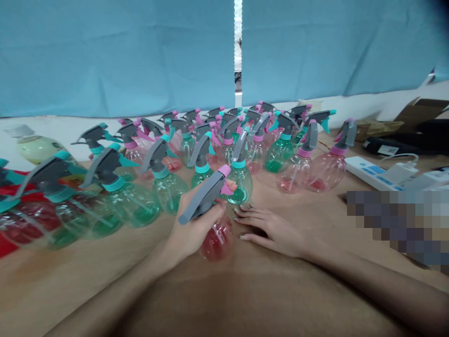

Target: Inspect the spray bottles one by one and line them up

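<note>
My left hand (191,229) is closed round the neck of a pink spray bottle (217,238) with a grey trigger head and pink nozzle, held upright on the brown table (245,290). My right hand (268,227) lies flat on the table just right of that bottle, fingers stretched out toward it, holding nothing. Directly behind the held bottle stands a green spray bottle (240,180) with a teal collar.
Several pink and green spray bottles crowd the table's back and left, among them a pink one (329,166) at right. A white power strip (375,173) and cardboard box (417,110) sit at the right. A blue curtain (115,51) hangs behind.
</note>
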Motion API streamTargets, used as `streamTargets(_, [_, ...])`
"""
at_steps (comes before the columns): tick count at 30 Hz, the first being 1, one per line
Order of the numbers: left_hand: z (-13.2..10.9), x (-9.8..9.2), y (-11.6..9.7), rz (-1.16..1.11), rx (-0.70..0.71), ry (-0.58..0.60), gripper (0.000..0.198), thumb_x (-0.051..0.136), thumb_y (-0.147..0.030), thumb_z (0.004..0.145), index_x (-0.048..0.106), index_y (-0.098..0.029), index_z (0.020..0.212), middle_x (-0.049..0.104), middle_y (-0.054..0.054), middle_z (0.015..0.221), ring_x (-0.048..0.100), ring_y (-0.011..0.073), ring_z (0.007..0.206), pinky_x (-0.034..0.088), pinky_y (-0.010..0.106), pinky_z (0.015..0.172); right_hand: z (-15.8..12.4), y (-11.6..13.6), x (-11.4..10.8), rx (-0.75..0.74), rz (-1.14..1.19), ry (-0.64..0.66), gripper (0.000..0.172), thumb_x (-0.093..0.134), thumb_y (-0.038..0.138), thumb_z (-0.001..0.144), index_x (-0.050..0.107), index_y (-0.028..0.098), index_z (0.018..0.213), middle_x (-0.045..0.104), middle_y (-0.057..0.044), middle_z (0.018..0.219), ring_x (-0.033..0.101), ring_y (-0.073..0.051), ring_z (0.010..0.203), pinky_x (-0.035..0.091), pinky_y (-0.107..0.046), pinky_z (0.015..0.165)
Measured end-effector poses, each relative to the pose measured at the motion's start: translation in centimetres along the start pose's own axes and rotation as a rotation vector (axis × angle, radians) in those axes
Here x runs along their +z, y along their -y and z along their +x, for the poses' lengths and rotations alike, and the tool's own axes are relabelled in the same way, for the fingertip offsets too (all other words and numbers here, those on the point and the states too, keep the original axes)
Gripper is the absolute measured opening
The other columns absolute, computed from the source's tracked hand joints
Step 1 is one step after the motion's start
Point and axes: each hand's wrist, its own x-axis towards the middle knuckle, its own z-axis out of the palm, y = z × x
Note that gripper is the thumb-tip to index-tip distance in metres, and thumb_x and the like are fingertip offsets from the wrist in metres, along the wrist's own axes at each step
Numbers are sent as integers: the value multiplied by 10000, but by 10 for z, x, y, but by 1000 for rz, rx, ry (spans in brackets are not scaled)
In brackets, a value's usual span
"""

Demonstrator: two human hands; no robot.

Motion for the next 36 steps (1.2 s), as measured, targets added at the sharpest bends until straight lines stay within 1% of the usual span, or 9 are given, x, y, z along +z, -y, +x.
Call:
streamTargets(4, [-1,0,-1,-33,-57,7,105,526,-295,722,608,-234,747,611,-12,660,547,168,611,462,281,563,0,-1,2,-10,20,-17,462,489,455,929,525,229,1331,526,-79,1390,448,-228,1314,354,-454,1102])
streamTargets(8, [0,0,-2,-36,-37,28,148,519,-291,723,624,-244,816,550,-31,605,480,148,541,418,264,510,-1,-2,2,-6,20,-20,467,492,460,926,517,239,1337,518,-74,1398,440,-228,1320,352,-459,1103])
streamTargets(10, [0,0,-1,-45,-22,28,111,518,-283,730,610,-239,773,542,-35,612,472,140,535,414,261,511,-1,-1,2,-3,7,-13,468,485,462,930,516,235,1337,516,-73,1399,436,-226,1323,349,-457,1106])
streamTargets(13, [0,1,1,-61,0,25,86,522,-277,737,564,-229,679,552,-36,634,483,133,545,422,266,534,-1,-1,1,1,-19,-1,476,470,467,935,522,210,1332,514,-79,1401,433,-224,1326,351,-448,1107])
streamTargets(18, [-1,1,4,-18,-10,3,96,530,-308,741,543,-233,682,507,-47,567,495,145,530,420,276,525,0,-1,1,-4,-24,1,473,466,468,937,516,220,1336,512,-76,1401,432,-223,1327,354,-452,1106])
streamTargets(21, [-1,1,4,12,-21,-27,101,534,-308,729,527,-232,664,539,-36,598,514,150,550,433,284,540,0,0,0,3,-25,10,475,464,470,937,517,215,1335,509,-78,1403,432,-223,1327,353,-454,1108])
streamTargets(28, [-2,0,-2,10,-34,-4,79,508,-299,700,544,-233,726,584,-15,655,542,169,585,436,287,548,0,-2,1,-7,-37,15,483,457,472,940,522,192,1328,512,-79,1402,442,-212,1319,352,-437,1110])
streamTargets(32, [0,-1,-3,-11,-20,36,166,498,-282,704,587,-243,838,596,-29,686,571,173,636,461,279,604,0,-1,1,-8,-33,3,483,468,471,936,529,191,1325,519,-84,1394,450,-220,1313,356,-440,1106])
streamTargets(36, [-1,0,-1,8,-54,5,125,505,-323,697,568,-233,756,591,-16,672,558,175,613,449,287,588,0,0,1,5,-35,7,483,461,477,937,527,200,1327,514,-72,1400,439,-219,1321,352,-440,1110])
